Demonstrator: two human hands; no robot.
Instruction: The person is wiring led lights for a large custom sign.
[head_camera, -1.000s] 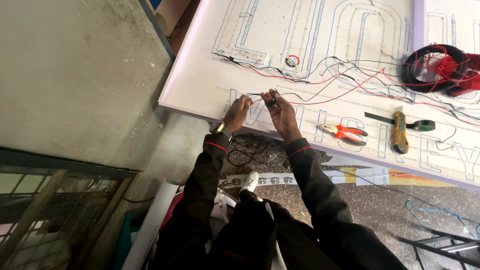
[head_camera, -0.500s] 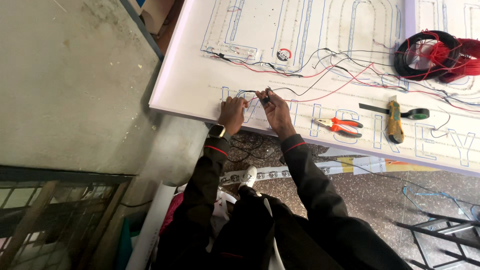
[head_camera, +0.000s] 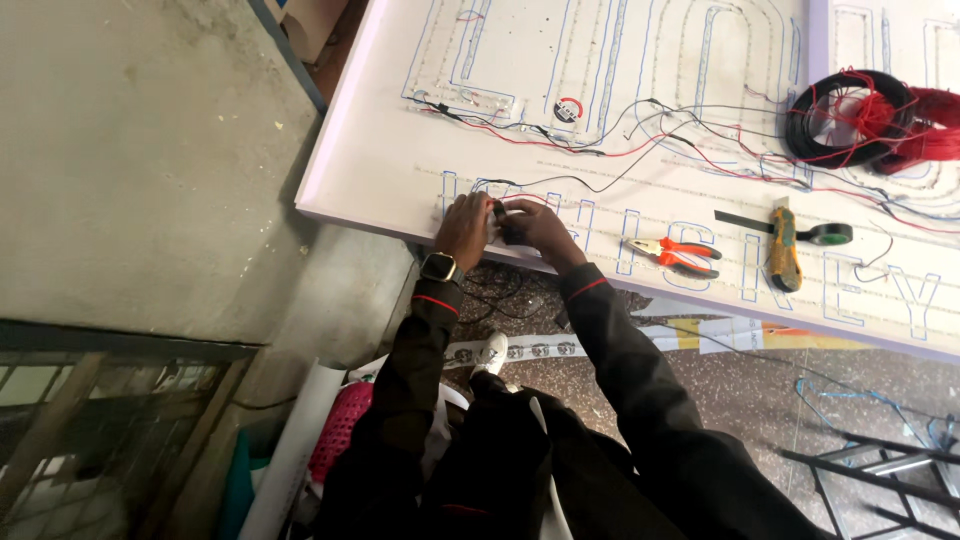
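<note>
Both hands have shifted slightly along the near edge of the white sign board (head_camera: 400, 170), left hand (head_camera: 464, 228) and right hand (head_camera: 535, 226) now pinching a small dark connector (head_camera: 499, 212) on the thin red and black wires (head_camera: 600, 150).

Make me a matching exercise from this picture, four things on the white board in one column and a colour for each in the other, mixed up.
Things:
1. pliers
2. wire coil
3. tape roll
4. knife

Colours:
A. red and black
B. yellow with a dark grip
C. orange handles
D. dark green

Pairs: 1-C, 2-A, 3-D, 4-B
</note>
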